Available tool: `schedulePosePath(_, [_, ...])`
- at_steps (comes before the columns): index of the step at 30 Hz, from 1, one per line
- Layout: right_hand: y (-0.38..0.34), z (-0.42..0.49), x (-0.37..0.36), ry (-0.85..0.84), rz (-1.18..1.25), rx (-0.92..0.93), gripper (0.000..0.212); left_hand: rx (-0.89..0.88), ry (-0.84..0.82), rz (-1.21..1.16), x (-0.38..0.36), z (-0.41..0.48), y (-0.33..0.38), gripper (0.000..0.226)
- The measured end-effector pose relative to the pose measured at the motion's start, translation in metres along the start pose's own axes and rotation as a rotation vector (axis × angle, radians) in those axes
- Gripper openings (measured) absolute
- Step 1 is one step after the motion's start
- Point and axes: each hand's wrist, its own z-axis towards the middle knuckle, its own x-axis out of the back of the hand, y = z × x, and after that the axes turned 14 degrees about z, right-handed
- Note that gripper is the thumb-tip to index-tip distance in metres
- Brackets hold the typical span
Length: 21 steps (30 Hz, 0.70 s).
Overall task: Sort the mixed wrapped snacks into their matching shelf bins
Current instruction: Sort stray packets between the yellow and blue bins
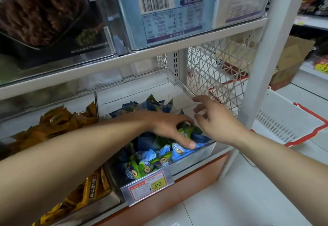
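Head view, lower shelf of a shop rack. The left hand [166, 128] reaches across into the clear bin [195, 158], which holds the mixed blue- and green-wrapped snacks [152, 160]. Its fingers curl down over a green-wrapped snack [186, 131] at the top of the pile, and its thumb [191, 144] lies stretched on a light-blue packet [178, 150] near the bin's front wall. Whether this grip has closed on the green snack cannot be told.

The right hand [218, 121] hovers over the bin's right wall, just beside the left hand. Its fingers are spread and relaxed, and its grip has hold of nothing.

A price tag [149, 185] clipped to the front of the bin reads "1.00" on a yellow patch; its smaller print is too small to read. The neighbouring bin [48, 96] to the left holds yellow-wrapped snacks [58, 121]. Their dark characters show, but only indistinctly.

On the shelf above, a pale-blue box [170, 21] in a clear container carries a barcode label [155, 2] with digits and a printed table, both blurred.

A white basket [291, 119] with a red rim stands on the floor to the right of the rack.
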Motion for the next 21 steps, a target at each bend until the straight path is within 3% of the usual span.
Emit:
schedulePosePath(2, [0.001,0.001,0.001,-0.035,0.006,-0.004,0.044,0.047,0.051,0.152,-0.01,0.003,-0.011,0.084])
schedulePosePath(6, [0.001,0.001,0.002,-0.065,0.013,-0.016,0.044,0.168,0.319,0.494,0.006,0.003,-0.038,0.036])
schedulePosePath(8, [0.002,0.001,0.003,-0.061,-0.003,-0.006,0.045,0.291,0.389,0.622,0.018,-0.002,-0.052,0.035])
schedulePosePath(12, [0.0,0.0,0.003,-0.057,-0.011,0.001,0.045,0.495,0.373,0.617,0.031,-0.01,-0.058,0.058])
schedulePosePath(13, [0.0,0.0,0.003,-0.057,-0.012,-0.001,0.045,0.47,0.407,0.598,0.03,-0.009,-0.052,0.067])
schedulePosePath(15, [-0.002,0.0,0.003,-0.061,-0.012,-0.006,0.045,0.275,0.524,0.378,0.025,-0.007,-0.033,0.064])
schedulePosePath(16, [-0.002,0.0,0.003,-0.062,-0.013,-0.007,0.045,0.167,0.526,0.202,0.021,-0.005,-0.022,0.058])
schedulePosePath(18, [-0.003,0.0,0.004,-0.057,-0.007,-0.014,0.044,0.052,0.337,0.012,0.009,0.002,-0.004,0.062])
schedulePosePath(21, [-0.004,0.0,0.003,-0.063,0.013,-0.028,0.044,0.077,0.039,0.169,-0.014,0.014,0.0,0.092])
